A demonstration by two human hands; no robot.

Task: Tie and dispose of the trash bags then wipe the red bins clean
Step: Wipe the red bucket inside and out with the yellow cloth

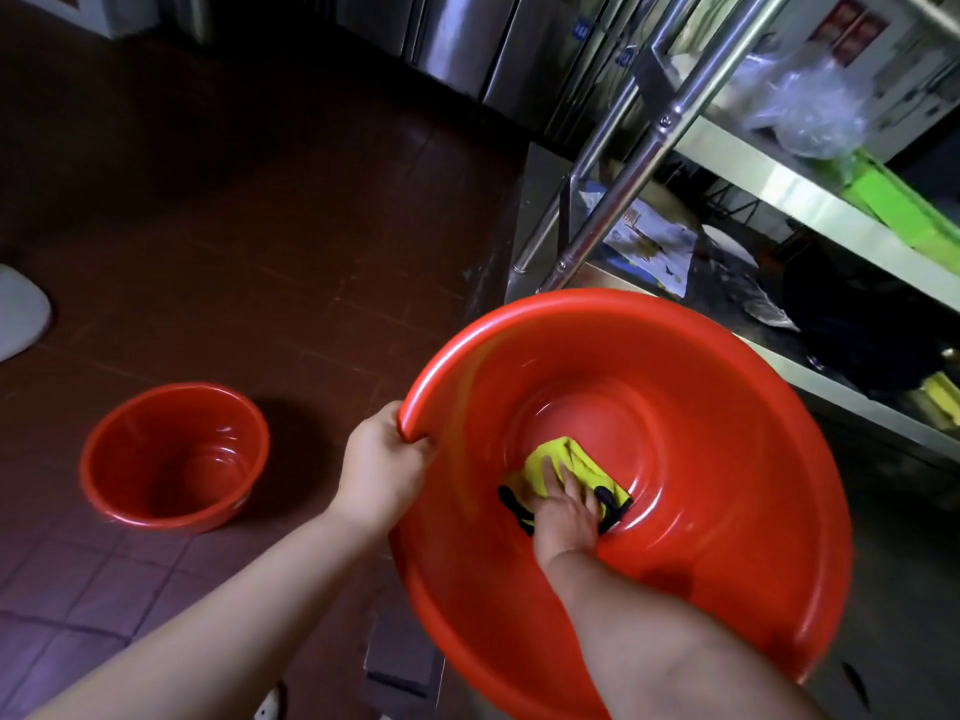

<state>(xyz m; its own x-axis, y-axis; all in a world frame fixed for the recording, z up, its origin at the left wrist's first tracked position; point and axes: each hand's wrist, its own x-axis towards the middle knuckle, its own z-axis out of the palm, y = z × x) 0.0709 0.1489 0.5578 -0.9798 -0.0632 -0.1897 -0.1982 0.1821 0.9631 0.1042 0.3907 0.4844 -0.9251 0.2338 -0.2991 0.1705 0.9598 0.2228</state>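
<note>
Now left hand point(382, 467) gripping basin point(727, 407) rim, right hand point(563, 511) pressing cloth point(550, 459) (inside)

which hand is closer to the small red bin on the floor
Left. The left hand grips the large basin's rim, beside the small red bin; the right hand presses the cloth inside the basin, farther away.

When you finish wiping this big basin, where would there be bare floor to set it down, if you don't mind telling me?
The tiled floor is bare between the small red basin and the steel cabinets, and again below that basin toward the left arm. The shelf rack on the right is crowded with bags and papers.
</note>
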